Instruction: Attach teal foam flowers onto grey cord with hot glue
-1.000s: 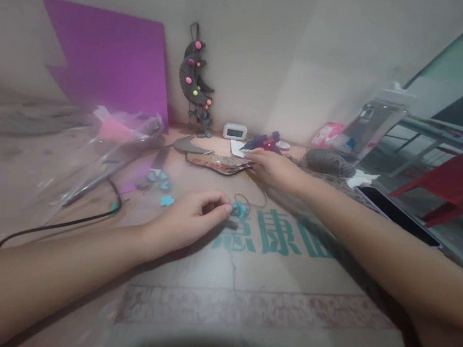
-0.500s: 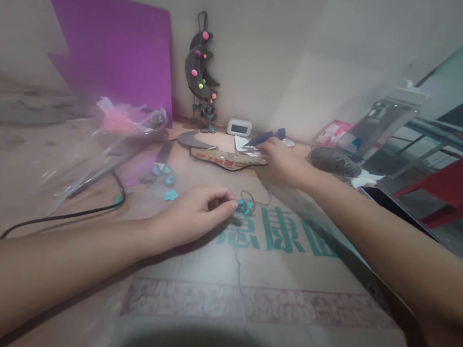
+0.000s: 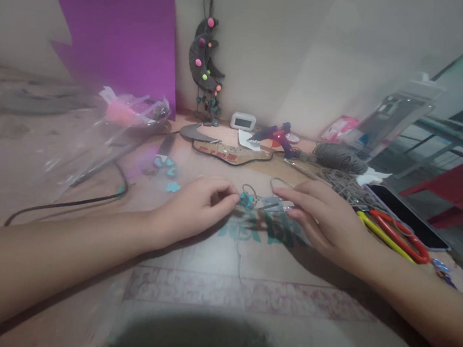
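Observation:
My left hand (image 3: 199, 203) rests on the printed cardboard, thumb and forefinger pinched at the edge of a small teal flower piece (image 3: 246, 199). A thin grey cord (image 3: 250, 187) loops behind that piece. To its right, my right hand (image 3: 317, 214) hovers with thumb and forefinger apart, its fingertips close to more grey cord; blur there hides whether they touch it. Farther back, a dark blue glue gun (image 3: 281, 137) with a red light lies beside a white paper scrap (image 3: 249, 141). Another teal flower (image 3: 173, 187) lies left of my left hand.
Red and yellow scissors (image 3: 397, 233) and a phone (image 3: 407, 215) lie right of my right hand, near grey yarn (image 3: 341, 158). A black cable (image 3: 67, 214) crosses the left side. Behind stand a clock (image 3: 243, 121), a moon hanging (image 3: 205, 56) and a purple sheet (image 3: 122, 37).
My right hand has let go of the glue gun, which now lies on the table, and has come nearer, toward the teal flower piece. My left hand keeps its pinch.

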